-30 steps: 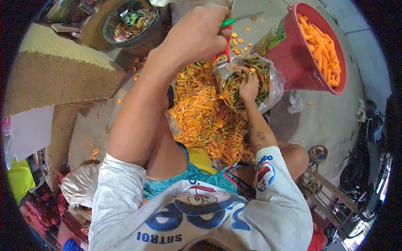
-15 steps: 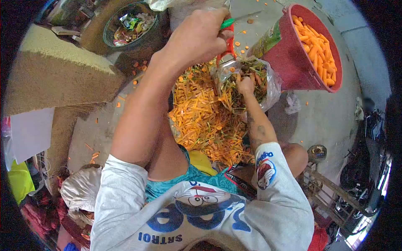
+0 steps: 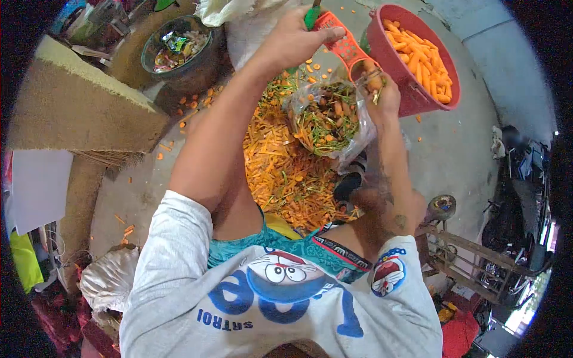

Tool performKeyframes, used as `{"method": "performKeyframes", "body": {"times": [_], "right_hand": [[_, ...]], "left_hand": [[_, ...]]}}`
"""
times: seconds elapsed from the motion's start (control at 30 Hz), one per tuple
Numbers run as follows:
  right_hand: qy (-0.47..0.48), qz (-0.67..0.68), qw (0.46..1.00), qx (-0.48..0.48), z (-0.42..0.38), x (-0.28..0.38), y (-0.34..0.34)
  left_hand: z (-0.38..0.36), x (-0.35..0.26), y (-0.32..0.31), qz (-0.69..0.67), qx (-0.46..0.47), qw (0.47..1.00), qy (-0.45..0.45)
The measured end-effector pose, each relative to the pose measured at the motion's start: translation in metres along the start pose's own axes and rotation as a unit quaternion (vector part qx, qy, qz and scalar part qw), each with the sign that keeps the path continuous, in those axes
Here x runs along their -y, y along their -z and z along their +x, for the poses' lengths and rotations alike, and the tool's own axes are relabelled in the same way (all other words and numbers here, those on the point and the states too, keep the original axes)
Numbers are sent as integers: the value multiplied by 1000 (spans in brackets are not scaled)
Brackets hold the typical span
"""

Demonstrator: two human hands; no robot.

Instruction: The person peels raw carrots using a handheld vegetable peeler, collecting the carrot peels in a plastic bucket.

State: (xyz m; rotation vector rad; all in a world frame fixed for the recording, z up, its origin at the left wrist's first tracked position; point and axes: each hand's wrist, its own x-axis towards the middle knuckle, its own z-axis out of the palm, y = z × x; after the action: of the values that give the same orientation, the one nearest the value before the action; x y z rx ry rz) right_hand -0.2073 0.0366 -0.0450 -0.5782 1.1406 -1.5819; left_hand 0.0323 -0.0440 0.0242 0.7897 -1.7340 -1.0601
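My left hand (image 3: 301,40) is closed around the orange perforated handle of a peeler (image 3: 341,45). A green-handled knife (image 3: 311,17) is held in the same hand, its blade mostly out of view at the top. My right hand (image 3: 387,96) grips an unpeeled carrot (image 3: 373,83) with stem ends, close by the peeler's head; whether they touch cannot be made out. Below it, a clear plastic bag (image 3: 364,128) holds unpeeled carrots and green stalks. Under the bag and between my legs spreads a heap of carrot peelings (image 3: 286,179).
A red bucket (image 3: 412,106) full of peeled carrots stands at the upper right. A dark tub (image 3: 146,51) with wrappers sits at the upper left, near a brown cardboard-like block (image 3: 89,113). Carrot bits lie on the floor. A wooden rack (image 3: 471,256) is at the right.
My right hand has come out of the bag with a carrot and moved up and right to the peeler. The left hand has turned, bringing the peeler's head towards the carrot.
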Motion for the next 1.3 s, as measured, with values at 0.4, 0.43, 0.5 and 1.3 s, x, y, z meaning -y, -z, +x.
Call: {"method": "performKeyframes", "body": {"times": [0.4,0.43,0.5,1.3], "right_hand": [[-58,173,949,258,-80,38,16],[-44,128,971,196,-91,47,1],[-47,106,986,123,-93,48,4],[-14,51,998,21,-105,50,-2]], "left_hand": [[9,14,-52,-70,10,996,-52],[20,28,-46,-126,-49,991,-15],[19,26,-41,-85,-88,990,67],[-28,-21,-94,-149,6,975,-166]]}}
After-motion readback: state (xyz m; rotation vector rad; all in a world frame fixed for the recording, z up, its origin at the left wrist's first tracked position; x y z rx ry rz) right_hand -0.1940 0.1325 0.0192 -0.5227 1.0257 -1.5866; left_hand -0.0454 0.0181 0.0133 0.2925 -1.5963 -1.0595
